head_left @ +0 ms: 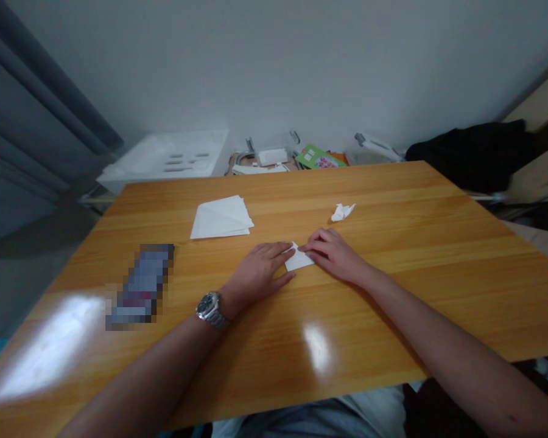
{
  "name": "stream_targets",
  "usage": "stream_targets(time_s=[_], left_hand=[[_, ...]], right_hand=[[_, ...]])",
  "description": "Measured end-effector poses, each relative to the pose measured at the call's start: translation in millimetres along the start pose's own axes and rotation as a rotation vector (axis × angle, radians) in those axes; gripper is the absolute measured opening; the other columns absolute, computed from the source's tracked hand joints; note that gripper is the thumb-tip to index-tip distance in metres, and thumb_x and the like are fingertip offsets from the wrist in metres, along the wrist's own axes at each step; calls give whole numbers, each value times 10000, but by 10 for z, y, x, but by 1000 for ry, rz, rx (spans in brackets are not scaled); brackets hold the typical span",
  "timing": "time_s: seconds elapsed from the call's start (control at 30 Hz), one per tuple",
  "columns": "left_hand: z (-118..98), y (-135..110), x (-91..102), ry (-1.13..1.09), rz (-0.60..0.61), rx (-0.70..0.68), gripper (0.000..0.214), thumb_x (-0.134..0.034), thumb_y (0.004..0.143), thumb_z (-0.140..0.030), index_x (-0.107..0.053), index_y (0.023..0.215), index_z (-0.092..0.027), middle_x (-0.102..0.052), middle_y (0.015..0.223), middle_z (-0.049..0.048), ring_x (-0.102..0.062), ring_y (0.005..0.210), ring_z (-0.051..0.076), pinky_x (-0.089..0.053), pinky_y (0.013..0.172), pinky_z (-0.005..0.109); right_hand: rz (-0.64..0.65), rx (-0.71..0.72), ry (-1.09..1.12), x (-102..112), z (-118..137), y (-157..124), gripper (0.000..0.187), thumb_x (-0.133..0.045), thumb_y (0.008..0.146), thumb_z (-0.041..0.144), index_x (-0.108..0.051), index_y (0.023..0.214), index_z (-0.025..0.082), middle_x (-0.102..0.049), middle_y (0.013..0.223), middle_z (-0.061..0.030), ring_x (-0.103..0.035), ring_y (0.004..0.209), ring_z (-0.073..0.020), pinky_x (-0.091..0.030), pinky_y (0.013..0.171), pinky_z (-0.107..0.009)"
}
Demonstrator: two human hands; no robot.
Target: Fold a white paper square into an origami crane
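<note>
Small folded paper (299, 258) is pinned flat on table (393, 292) between the hands: left hand (260, 274) pressed flat on its left edge, right hand (333, 252) laid fingertips-down on its right, neither clasping.

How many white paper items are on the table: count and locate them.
3. A folded stack, back left; a crumpled scrap, back right; a small folded piece pressed under the left hand and right hand. The stack may hide more.
</note>
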State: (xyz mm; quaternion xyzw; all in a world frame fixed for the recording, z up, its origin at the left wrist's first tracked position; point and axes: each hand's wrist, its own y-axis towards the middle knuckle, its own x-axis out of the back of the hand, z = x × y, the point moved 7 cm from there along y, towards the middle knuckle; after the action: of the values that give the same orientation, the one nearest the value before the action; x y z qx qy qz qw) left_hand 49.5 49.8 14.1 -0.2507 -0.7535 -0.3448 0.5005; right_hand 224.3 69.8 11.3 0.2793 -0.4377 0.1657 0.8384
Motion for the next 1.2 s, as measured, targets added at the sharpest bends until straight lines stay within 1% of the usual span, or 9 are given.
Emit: stream_targets(time_s=[0.2,0.37,0.53,0.63,0.8,1.03,1.2], left_hand=[[7,10,-1,33,0,13,457,-586,996,-391,-588,1411,-200,-599,1454,105,-603,1260,280,-472,1091,469],[6,20,5,37,-9,18,434,-585,998,-394,-613,1386,-203,-622,1423,110,-615,1243,276,-482,1085,466],[11,24,13,46,-19,25,387,-566,1007,-391,-650,1337,-207,-652,1371,110,-633,1203,273,-497,1065,468],[16,25,28,43,-34,30,353,-539,1024,-384,-676,1297,-206,-668,1332,110,-640,1169,262,-511,1045,455],[29,38,55,30,-42,54,320,-490,1052,-361,-719,1204,-198,-696,1232,95,-650,1089,237,-539,987,413],[61,49,53,12,-47,78,275,-514,1046,-329,-718,1182,-204,-703,1172,83,-652,1043,223,-554,927,377],[58,56,67,-8,-63,86,259,-517,1046,-329,-726,1121,-196,-712,1134,71,-655,1021,217,-547,916,364]], right_hand=[[6,11,-11,12,22,-5,231,-574,1006,259,-766,1133,246,-615,1017,-94,-567,987,-247,-488,906,-429],[9,43,34,30,64,-6,227,-612,990,314,-749,1163,259,-629,1066,-100,-580,1010,-250,-496,917,-439],[51,87,76,33,160,-10,226,-684,950,356,-748,1144,261,-650,1080,-99,-598,1010,-256,-508,910,-438],[56,101,71,21,192,-7,187,-674,960,338,-754,1102,247,-649,1070,-98,-598,1015,-251,-511,908,-423],[26,130,81,-9,200,7,162,-624,995,307,-755,1042,225,-658,1055,-94,-608,1005,-232,-514,894,-397],[19,137,121,-39,215,22,165,-585,1015,263,-741,1037,218,-705,1065,-89,-645,1002,-221,-529,891,-383],[20,132,118,-48,229,32,152,-571,1019,226,-721,1038,214,-722,1053,-78,-649,1002,-217,-527,902,-380]])
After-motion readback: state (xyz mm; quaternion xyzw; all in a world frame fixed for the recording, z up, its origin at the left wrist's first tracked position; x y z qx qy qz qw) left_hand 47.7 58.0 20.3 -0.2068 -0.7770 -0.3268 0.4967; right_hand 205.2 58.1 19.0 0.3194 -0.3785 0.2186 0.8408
